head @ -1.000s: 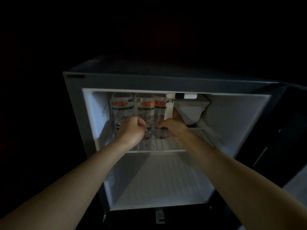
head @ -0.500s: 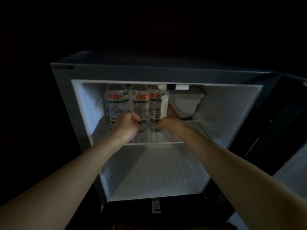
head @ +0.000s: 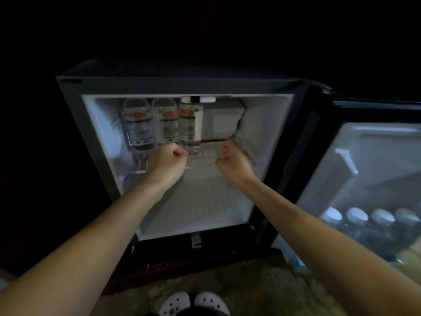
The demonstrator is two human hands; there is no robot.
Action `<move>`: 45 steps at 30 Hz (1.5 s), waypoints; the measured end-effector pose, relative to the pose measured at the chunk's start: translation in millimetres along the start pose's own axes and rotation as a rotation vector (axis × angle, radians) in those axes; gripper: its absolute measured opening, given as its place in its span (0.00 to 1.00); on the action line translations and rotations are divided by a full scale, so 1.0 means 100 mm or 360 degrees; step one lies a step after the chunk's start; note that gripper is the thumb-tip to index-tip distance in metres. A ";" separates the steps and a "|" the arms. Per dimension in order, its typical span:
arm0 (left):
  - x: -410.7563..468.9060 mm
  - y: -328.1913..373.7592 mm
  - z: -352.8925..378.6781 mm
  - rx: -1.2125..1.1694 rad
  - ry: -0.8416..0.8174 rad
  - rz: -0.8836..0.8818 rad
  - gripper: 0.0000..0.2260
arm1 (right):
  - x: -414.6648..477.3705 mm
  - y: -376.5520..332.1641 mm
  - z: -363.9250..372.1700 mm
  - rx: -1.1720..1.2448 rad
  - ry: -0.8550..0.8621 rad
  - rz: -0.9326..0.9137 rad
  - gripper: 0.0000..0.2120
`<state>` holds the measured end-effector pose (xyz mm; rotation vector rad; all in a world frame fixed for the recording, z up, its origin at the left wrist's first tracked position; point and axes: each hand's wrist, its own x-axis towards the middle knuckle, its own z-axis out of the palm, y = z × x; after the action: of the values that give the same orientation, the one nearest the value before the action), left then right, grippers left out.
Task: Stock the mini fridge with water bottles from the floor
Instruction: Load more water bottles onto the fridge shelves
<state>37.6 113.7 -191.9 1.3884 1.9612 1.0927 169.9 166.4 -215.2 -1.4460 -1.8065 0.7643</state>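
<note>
The mini fridge [head: 75,124] stands open in a dark room. Three clear water bottles with orange labels stand side by side on its upper wire shelf [head: 206,156]: a left bottle [head: 139,124], a middle bottle [head: 167,122] and a right bottle [head: 190,124]. My left hand [head: 167,164] is a closed fist just in front of the middle bottle's base, holding nothing. My right hand [head: 234,161] hovers over the shelf to the right of the bottles, fingers curled and blurred, with nothing in it.
The fridge door [head: 373,179] hangs open to the right, with several white-capped bottles [head: 357,218] in its lower rack. A white freezer box [head: 224,120] sits at the upper back. The lower compartment floor [head: 198,208] holds nothing. Carpet and my two white clogs [head: 193,303] lie below.
My right hand has let go of the right bottle and moved rightward over the shelf. My left hand drew back slightly. The view shifted, bringing the open door and floor into sight.
</note>
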 end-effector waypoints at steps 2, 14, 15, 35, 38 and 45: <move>-0.22 0.15 -0.03 -0.0024 -0.0056 -0.0001 0.09 | -0.26 0.01 -0.19 -0.0074 0.0017 0.0041 0.14; -2.27 1.13 0.44 -0.0261 -0.0583 0.0216 0.13 | -2.52 0.33 -1.65 0.0032 0.0235 0.0229 0.09; -2.49 1.17 0.55 -0.0268 -0.0662 0.0240 0.13 | -2.76 0.45 -1.76 0.0010 0.0263 0.0276 0.09; -5.45 0.96 2.76 0.0348 -0.1910 0.0282 0.12 | -6.02 2.68 -2.49 -0.0184 0.0694 0.1496 0.10; -5.41 0.86 2.84 0.0369 -0.1925 0.0178 0.14 | -5.89 2.97 -2.46 -0.0406 0.0469 0.1430 0.22; -5.12 0.72 2.91 0.0402 -0.1846 0.0036 0.15 | -5.52 3.39 -2.58 -0.0641 0.0046 0.1444 0.30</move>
<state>482.0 -258.4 -319.8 1.6175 1.1988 -0.0693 650.3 -297.1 -416.7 -2.5859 -1.2631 0.7995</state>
